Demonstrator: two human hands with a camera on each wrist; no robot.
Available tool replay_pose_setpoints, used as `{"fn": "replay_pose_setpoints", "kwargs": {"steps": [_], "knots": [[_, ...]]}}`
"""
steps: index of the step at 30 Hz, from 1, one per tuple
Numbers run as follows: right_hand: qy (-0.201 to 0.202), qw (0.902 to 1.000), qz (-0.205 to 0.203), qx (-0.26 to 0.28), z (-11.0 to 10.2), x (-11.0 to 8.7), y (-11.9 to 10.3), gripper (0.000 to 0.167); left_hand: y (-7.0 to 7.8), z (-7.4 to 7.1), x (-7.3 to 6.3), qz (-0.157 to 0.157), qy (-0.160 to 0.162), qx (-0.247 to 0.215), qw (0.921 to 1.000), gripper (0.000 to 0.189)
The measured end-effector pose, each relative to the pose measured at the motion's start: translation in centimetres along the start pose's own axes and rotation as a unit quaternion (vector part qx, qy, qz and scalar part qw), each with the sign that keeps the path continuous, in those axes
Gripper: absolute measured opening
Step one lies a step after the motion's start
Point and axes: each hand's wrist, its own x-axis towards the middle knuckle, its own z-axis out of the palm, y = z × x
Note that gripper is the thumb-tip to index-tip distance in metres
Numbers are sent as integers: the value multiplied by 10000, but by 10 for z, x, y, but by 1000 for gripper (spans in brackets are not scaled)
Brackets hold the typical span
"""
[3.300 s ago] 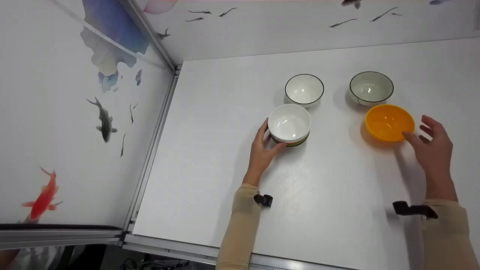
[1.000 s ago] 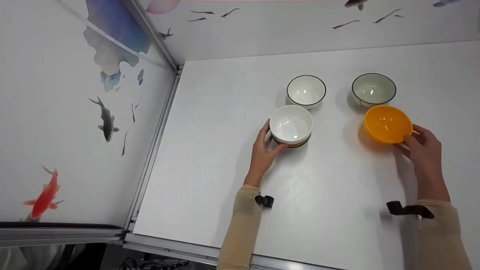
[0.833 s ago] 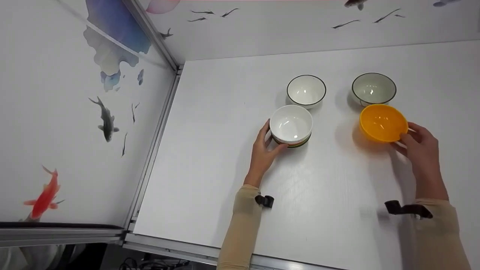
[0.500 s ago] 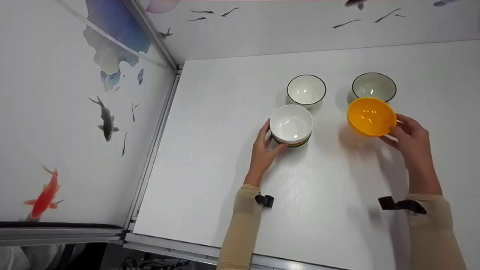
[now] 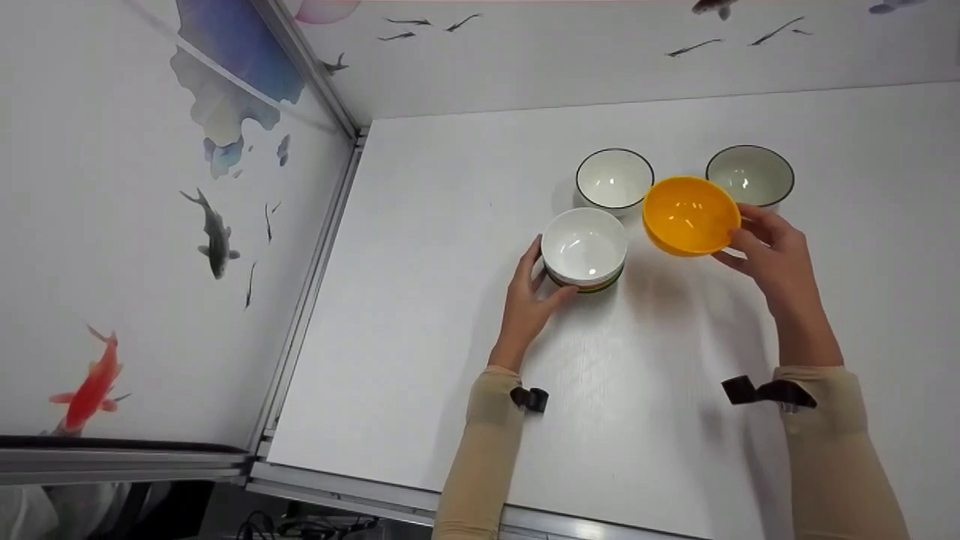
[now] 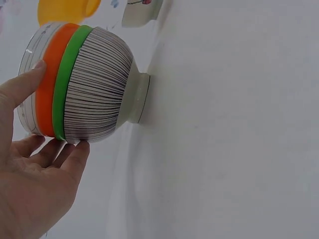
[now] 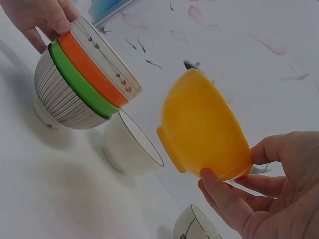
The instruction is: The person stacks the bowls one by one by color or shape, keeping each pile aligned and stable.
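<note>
My left hand [image 5: 526, 304] holds the near left side of a stack of bowls on the white table. A white bowl [image 5: 583, 244] tops the stack. Below it, the left wrist view shows an orange bowl [image 6: 49, 82], a green bowl [image 6: 66, 84] and a bottom bowl with dark stripes [image 6: 97, 84], nested together. Thumb above and fingers below span the rims. My right hand [image 5: 776, 251] pinches the right edge of a yellow-orange bowl [image 5: 688, 214], thumb against its side. That bowl is in the air right of the stack, its shadow on the table below.
Behind the stack stands a white bowl with a dark rim [image 5: 613, 178]. A greenish-grey bowl with a dark rim [image 5: 750, 174] stands farther right, partly behind the yellow one. White panels painted with fish [image 5: 217, 236] border the table [image 5: 405, 300] left and back.
My right hand has closed on the yellow bowl, lifted it and carried it left toward the stack. The left hand and the stack have stayed in place.
</note>
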Motion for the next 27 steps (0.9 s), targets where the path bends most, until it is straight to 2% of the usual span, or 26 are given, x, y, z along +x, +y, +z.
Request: {"fn": "replay_pose_setpoints", "kwargs": {"steps": [8,17,27], "knots": [[-231,9995,-157,153,16,3,-10,55,8,-3,1,147,40,224,9996,92],[-386,9986,-347,-77,35,1,-20,52,24,-6,4,315,295,355,9984,83],[-769,9958,-481,-117,59,-4,-28,53,39,-2,3,805,338,252,9959,77]]}}
